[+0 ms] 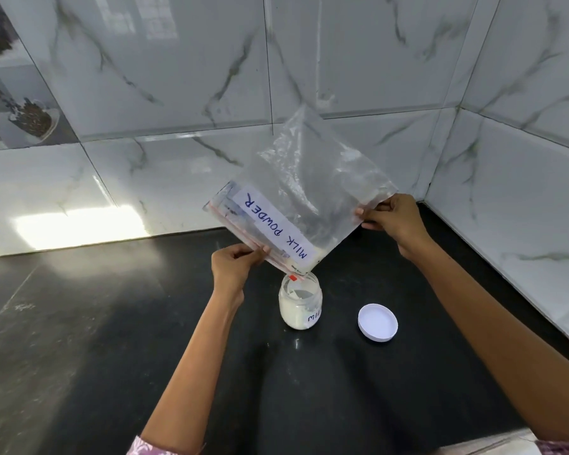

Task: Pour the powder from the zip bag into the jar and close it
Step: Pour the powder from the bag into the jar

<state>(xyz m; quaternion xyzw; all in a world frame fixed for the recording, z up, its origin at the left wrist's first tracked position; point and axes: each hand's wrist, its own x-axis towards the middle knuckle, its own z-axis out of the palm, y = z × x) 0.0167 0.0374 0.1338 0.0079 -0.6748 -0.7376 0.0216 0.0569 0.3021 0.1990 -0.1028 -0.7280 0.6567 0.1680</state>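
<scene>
You are looking down at a black stone countertop set into a corner of white marble-patterned wall tiles. Both of your bare forearms reach forward from the bottom of the view, each with a bit of patterned pink sleeve at the edge.

Your left hand pinches the zip edge of a clear plastic zip bag, thumb and curled fingers closed on the red seal strip. Your right hand pinches the bag's side edge higher up, fingers curled round the plastic. Between them the bag hangs upside down and tilted, its closed bottom pointing up toward the wall and one corner of its mouth pointing down. A white label on the bag, handwritten in blue, reads "MILK POWDER", upside down from where you stand.

A small remainder of pale powder sits gathered in the lowest corner of the bag. That corner is directly over the open mouth of a small clear jar, which stands upright on the countertop and is roughly half filled with white powder. The jar carries its own white label, only partly readable.

A round white lid lies flat on the countertop to the right of the jar, near it but not touching.
</scene>
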